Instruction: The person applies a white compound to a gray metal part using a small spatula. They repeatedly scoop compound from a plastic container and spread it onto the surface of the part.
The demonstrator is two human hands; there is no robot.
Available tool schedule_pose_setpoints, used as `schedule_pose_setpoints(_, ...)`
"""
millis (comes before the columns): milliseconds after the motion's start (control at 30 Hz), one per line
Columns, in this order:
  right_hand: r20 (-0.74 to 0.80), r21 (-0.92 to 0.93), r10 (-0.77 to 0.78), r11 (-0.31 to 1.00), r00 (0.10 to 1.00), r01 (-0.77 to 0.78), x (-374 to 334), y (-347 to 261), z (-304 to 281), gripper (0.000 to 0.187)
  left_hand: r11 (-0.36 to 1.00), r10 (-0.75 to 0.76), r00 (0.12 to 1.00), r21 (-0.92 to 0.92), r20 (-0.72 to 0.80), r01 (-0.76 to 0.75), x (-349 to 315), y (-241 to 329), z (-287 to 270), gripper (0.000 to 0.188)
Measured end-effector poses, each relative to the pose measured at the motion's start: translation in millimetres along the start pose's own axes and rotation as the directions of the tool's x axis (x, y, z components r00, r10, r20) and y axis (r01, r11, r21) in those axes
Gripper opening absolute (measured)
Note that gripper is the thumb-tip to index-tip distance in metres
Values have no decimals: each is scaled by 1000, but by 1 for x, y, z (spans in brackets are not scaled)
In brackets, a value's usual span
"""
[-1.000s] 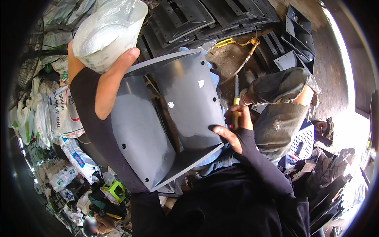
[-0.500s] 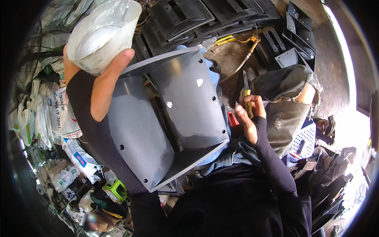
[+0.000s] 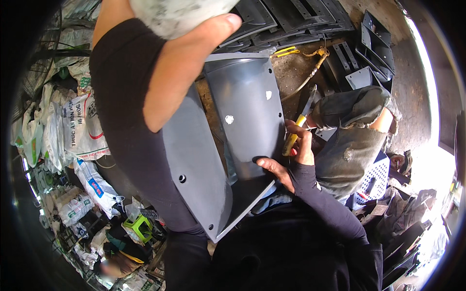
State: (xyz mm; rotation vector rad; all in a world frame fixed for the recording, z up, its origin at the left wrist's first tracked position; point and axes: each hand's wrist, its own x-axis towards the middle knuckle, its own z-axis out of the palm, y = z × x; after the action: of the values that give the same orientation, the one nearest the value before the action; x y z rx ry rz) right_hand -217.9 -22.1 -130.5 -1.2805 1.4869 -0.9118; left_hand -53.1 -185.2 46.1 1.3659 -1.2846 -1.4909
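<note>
A scuffed whitish tub is cut off by the top edge of the view, and my left hand grips it with the thumb along its side. Below it, a dark grey curved panel piece with bolt holes and two white spots lies tilted across my lap. Between its two curved halves runs a long gap. My right hand is closed around a yellow-handled knife, blade pointing up and away. The right thumb rests on the panel piece's near right edge. My left forearm hides part of its left half.
Stacked dark panels lie at the back, with more angled pieces at the far right. A hose with a brass-coloured fitting lies on the floor. Sacks, a green stool and a white perforated basket stand around me.
My left hand and the tub have moved right and closer to the camera. My right hand has come left onto the panel piece with the knife, and the piece has shifted right and turned slightly.
</note>
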Motion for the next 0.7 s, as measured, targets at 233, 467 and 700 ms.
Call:
schedule_pose_setpoints(233,-48,54,195,980,980,-192,15,5,6,93,499,808,587,591,-54,-633,11,-17,39,49)
schedule_pose_setpoints(467,-156,43,140,990,978,-135,33,23,-6,66,559,729,681,631,-65,-538,2,-7,44,44)
schedule_pose_setpoints(700,-113,-67,-67,996,991,60,8,-2,17,103,783,464,882,503,-80,-366,-10,27,45,40)
